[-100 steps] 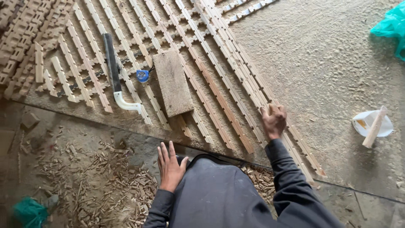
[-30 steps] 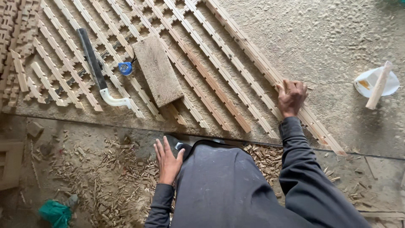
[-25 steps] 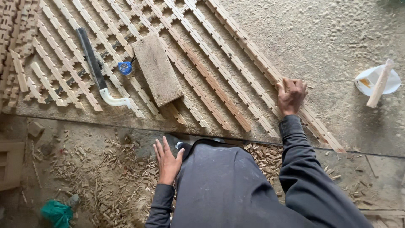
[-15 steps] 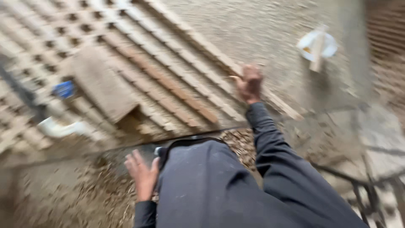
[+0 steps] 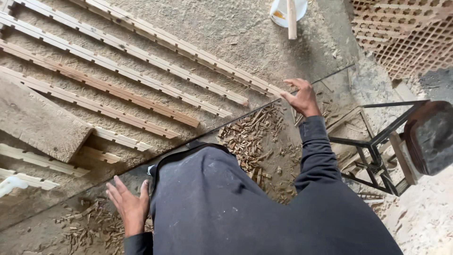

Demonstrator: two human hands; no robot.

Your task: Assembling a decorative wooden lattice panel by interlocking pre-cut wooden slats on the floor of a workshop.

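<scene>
Sawdust-strewn workshop floor: we hover our right hand (image 5: 302, 97), fingers spread and holding nothing, at the end of the notched wooden lattice strips (image 5: 155, 71), light, thin, snappable slats best lifted along their edges, while our left hand (image 5: 127, 205) splays flat over wood offcuts (image 5: 85, 226).

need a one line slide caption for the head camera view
Right hand open at the end of a notched wooden slat, left hand spread above wood chips on the dusty floor.

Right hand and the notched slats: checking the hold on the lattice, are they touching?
Cannot tell. In the head view the right hand hovers open by the end of the nearest slat, but neither contact nor gap shows plainly.
</scene>
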